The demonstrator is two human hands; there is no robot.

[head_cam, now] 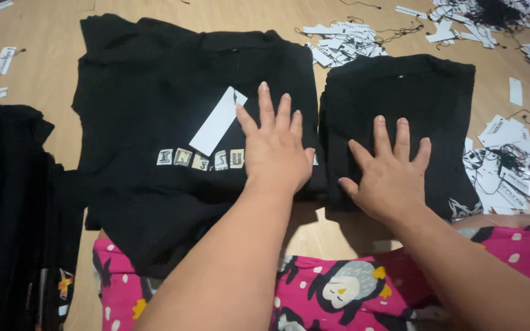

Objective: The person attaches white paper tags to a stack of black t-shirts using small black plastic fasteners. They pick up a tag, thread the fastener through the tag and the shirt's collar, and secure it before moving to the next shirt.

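Observation:
A black t-shirt [154, 86] with a row of small printed squares lies spread on the wooden floor, a white paper tag [216, 122] resting on its chest. My left hand [275, 144] presses flat on its right side, fingers apart. Beside it sits a folded black garment [400, 86]. My right hand [391, 171] lies flat on the folded garment's lower part, fingers spread. Neither hand holds anything.
A pile of black clothes [7, 202] sits at the left. Heaps of white paper tags with black strings [345, 40] [507, 165] litter the floor at the back and right. My lap in pink patterned fabric [332, 288] fills the bottom edge.

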